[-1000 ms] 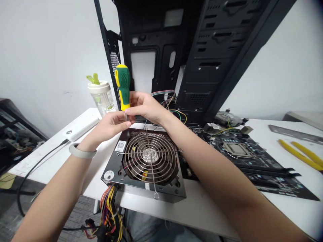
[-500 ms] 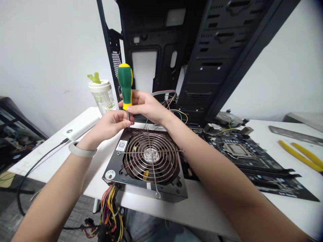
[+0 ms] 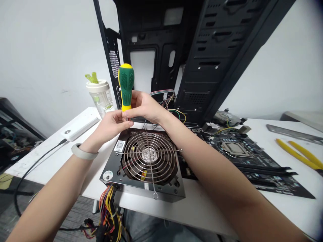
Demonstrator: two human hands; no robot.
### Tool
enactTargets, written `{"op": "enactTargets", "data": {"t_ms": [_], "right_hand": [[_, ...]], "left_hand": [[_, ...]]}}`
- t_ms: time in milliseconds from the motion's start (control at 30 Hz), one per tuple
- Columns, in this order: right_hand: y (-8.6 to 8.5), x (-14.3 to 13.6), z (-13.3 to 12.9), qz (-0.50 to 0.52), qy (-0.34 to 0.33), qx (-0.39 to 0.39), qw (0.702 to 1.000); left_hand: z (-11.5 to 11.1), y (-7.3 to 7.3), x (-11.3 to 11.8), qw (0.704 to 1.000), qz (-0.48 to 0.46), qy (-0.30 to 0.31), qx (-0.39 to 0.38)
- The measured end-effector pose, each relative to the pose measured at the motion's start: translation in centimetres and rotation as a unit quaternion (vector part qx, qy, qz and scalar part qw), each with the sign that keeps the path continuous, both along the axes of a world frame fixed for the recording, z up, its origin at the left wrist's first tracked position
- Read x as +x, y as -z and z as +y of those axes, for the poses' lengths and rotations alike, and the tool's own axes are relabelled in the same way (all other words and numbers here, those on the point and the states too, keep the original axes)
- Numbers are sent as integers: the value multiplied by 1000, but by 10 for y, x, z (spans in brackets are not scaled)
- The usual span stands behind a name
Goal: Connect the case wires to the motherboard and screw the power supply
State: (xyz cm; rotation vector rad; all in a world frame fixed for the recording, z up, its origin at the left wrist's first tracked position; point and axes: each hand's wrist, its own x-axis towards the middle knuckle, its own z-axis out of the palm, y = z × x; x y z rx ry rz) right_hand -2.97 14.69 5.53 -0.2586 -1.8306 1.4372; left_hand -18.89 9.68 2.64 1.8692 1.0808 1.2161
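A screwdriver (image 3: 126, 80) with a green and yellow handle stands almost upright over the far left corner of a black power supply (image 3: 111, 168). My right hand (image 3: 146, 107) holds the yellow lower end of its handle between thumb and fingers. Just below, my left hand (image 3: 111, 125) is closed around the shaft, which the fingers mostly hide, as they do the tip. The power supply lies flat, its round wire fan grille (image 3: 148, 154) facing up. Colored cables (image 3: 108, 205) hang from its near left side over the table edge.
Behind my hands stands an open black computer case (image 3: 199, 67). On the right lie a motherboard (image 3: 239, 161), yellow-handled pliers (image 3: 299, 153) and a grey metal strip (image 3: 292, 131). To the left are a clear cup (image 3: 99, 97) and a white box (image 3: 79, 129) with a black cable.
The screwdriver handle has turned, its yellow stripe passing from the right side to the left. My fingers now cover the shaft that showed before. The whole view has shifted slightly.
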Motion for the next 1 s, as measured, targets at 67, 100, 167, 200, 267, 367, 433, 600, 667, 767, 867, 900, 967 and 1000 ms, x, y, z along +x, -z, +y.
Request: {"op": "enactTargets", "data": {"t_ms": [67,100,167,200,267,367,433,600,667,767,867,900,967,1000], "right_hand": [[0,0,-1,-7,5,7,1000],[0,0,-1,-12,5,12,1000],[0,0,0,-19,4,18,1000],[1,0,0,-18,2,19,1000],[0,1,-1,-9,0,15,1000],[-1,2,-3,8,-8,-2,1000],[-1,3,-3,12,-22,-19,1000],[2,3,3,21,-54,-26,998],[3,2,5,18,-45,-10,999],[3,1,4,15,-26,10,999],[1,0,0,2,-13,15,1000],[1,0,-2,-3,-6,15,1000],[0,0,-3,-8,10,17,1000],[-1,0,-3,-9,18,20,1000]], "left_hand": [[0,-1,0,1000,7,-4,3],[0,-2,-1,1000,14,0,7],[-1,-4,-3,999,29,13,16],[-1,-5,-4,999,35,20,22],[-1,-7,-6,998,43,36,29],[-1,-9,-7,996,61,62,32],[-1,-11,-9,993,82,76,29],[-1,-14,-14,989,120,86,7],[-1,-14,-15,989,120,87,-4],[-1,-12,-16,989,102,105,-17],[-1,-11,-15,989,83,119,-19],[-2,-11,-14,991,77,110,-15],[-2,-11,-12,995,63,80,-4],[-2,-11,-11,996,59,66,-1]]}}
